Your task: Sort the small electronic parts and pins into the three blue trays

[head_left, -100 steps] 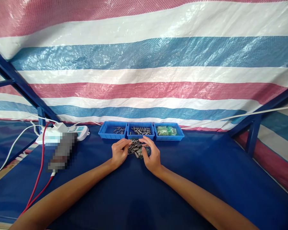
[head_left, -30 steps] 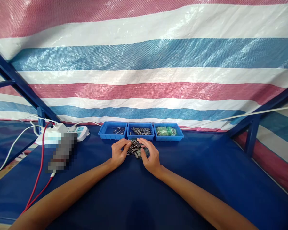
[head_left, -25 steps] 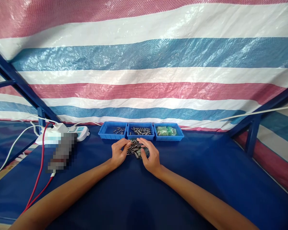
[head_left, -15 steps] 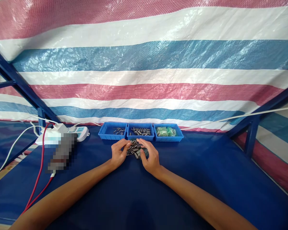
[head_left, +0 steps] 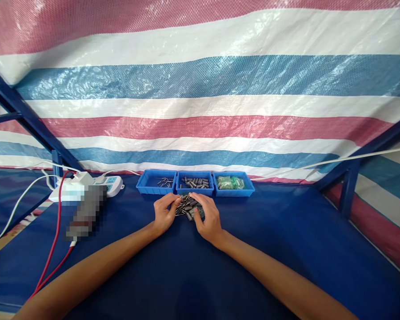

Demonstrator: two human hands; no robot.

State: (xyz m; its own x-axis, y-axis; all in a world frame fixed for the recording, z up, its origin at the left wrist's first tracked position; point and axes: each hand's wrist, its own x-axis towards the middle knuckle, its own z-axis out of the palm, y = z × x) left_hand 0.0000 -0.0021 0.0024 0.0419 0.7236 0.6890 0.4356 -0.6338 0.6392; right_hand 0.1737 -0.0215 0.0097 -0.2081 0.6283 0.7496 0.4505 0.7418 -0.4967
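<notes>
A pile of small metal pins and grey cylinders (head_left: pixel 188 208) lies on the blue table between my hands, with bits of green among the pieces. My left hand (head_left: pixel 166 214) is at the pile's left edge, thumb and forefinger pinched together; what they hold, if anything, is too small to name. Curved around the right side of the pile, my right hand (head_left: pixel 208 218) has its thumb and fingers apart. Just behind stand three blue bins: the left bin (head_left: pixel 150 190) has a few thin pins, the middle bin (head_left: pixel 195 191) grey cylinders, the right bin (head_left: pixel 235 193) green-and-clear packets.
At the left, a white power strip (head_left: pixel 115 186) with plugs lies beside a blurred dark object (head_left: pixel 88 211) with a red cable (head_left: pixel 58 226). Blue metal frame bars (head_left: pixel 350 189) rise at both sides. A striped sheet (head_left: pixel 200 106) hangs behind the bins.
My right hand has shifted very slightly left at the pile. My left hand, the bins and the rest look almost the same.
</notes>
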